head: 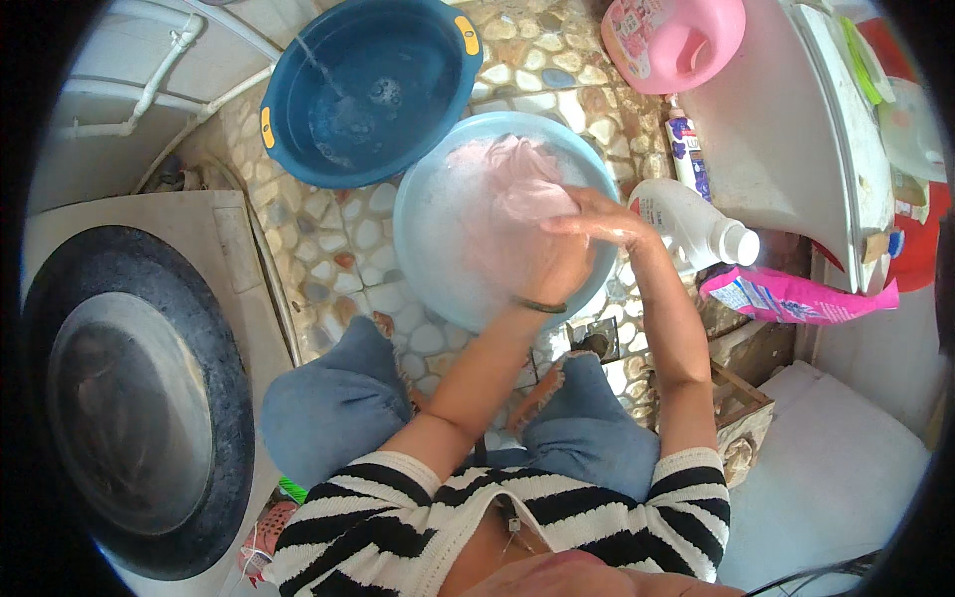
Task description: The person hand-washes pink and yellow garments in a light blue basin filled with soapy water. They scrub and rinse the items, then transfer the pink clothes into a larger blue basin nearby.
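A light blue basin [406, 246] of cloudy, sudsy water stands on the floor between my knees and the far basin. In it a wet pink cloth [526, 168] is bunched up, part of it lifted towards my hands. My right hand [597, 216] grips the cloth at the basin's right side, thumb reaching over it. Just below, my left hand [556, 261] presses against the same bunch, with a dark band at its wrist. Its fingers are blurred and partly covered by the cloth and my right hand.
Water streams into a dark blue tub [358, 97] touching the basin. On the right are a pink detergent jug [671, 45], a pump bottle [686, 149], a white bottle [686, 224] lying tilted and a pink pouch [798, 295]. A front-loading washing machine [224, 298] stands left, on pebble-patterned tiles [365, 227].
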Demonstrator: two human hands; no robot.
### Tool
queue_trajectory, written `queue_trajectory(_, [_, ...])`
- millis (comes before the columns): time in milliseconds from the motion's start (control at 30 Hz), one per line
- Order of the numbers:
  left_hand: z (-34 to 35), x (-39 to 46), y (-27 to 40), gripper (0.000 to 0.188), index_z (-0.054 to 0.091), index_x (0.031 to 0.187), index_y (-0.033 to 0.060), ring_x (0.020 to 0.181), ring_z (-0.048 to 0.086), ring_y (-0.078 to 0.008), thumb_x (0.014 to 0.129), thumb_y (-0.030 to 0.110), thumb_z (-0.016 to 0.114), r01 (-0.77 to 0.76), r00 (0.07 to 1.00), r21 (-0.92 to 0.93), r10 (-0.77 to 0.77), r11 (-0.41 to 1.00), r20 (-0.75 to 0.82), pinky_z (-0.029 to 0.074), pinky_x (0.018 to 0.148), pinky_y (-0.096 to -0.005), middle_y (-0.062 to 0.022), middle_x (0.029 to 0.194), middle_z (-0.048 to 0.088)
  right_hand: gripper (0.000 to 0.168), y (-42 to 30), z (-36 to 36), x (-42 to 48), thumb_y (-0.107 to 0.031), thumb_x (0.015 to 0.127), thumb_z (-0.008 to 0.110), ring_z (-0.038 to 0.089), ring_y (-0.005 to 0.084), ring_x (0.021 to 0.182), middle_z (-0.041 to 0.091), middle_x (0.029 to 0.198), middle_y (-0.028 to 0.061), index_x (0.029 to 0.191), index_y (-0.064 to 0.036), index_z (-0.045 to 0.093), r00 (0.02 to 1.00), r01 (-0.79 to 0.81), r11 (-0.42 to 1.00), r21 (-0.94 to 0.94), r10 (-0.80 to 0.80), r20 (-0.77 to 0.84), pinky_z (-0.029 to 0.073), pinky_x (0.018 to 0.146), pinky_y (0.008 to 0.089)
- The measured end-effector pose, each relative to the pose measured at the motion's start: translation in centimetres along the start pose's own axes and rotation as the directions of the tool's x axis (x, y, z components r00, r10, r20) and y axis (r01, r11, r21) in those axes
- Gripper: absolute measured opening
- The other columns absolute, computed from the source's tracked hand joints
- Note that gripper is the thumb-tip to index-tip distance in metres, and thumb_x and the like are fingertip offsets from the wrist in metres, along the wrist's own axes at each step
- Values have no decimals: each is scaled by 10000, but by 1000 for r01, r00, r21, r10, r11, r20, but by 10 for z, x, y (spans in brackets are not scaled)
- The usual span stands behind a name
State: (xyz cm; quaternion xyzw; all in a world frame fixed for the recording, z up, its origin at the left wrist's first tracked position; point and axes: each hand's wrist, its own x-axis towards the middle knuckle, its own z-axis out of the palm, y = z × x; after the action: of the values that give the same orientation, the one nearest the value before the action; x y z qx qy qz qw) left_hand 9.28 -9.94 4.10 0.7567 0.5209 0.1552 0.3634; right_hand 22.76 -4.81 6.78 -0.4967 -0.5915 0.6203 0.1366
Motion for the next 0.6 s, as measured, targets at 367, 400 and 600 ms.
queue_trajectory(367, [-62, 8, -1, 403, 511, 1202, 62, 903, 567, -198, 896, 322, 476, 112, 967, -787, -117, -607, 228, 481, 826, -336, -62, 1036, 581, 154, -53, 73, -29, -30, 632, 525, 558, 373, 636, 562, 735, 164, 775, -34, 583, 683, 515, 814, -271, -580, -444, 466, 592, 406])
queue_trajectory(400, [-67, 7, -1, 362, 503, 1225, 90, 886, 563, -188, 938, 306, 452, 125, 976, -751, -57, -648, 211, 490, 790, -314, -52, 1043, 570, 142, -62, 83, -35, -39, 624, 532, 553, 365, 628, 553, 726, 156, 760, -41, 573, 652, 564, 774, -288, -632, -419, 455, 578, 406])
queue_trajectory(600, [-17, 2, -48, 449, 383, 1393, 107, 1170, 484, -202, 998, 316, 425, -7, 1000, -770, -9, -637, -2, 414, 1005, -333, -59, 1273, 496, 325, -82, 100, -24, -392, 721, 725, 571, 299, 561, 587, 704, 143, 733, -91, 605, 596, 225, 663, -713, -673, -438, 449, 504, 414])
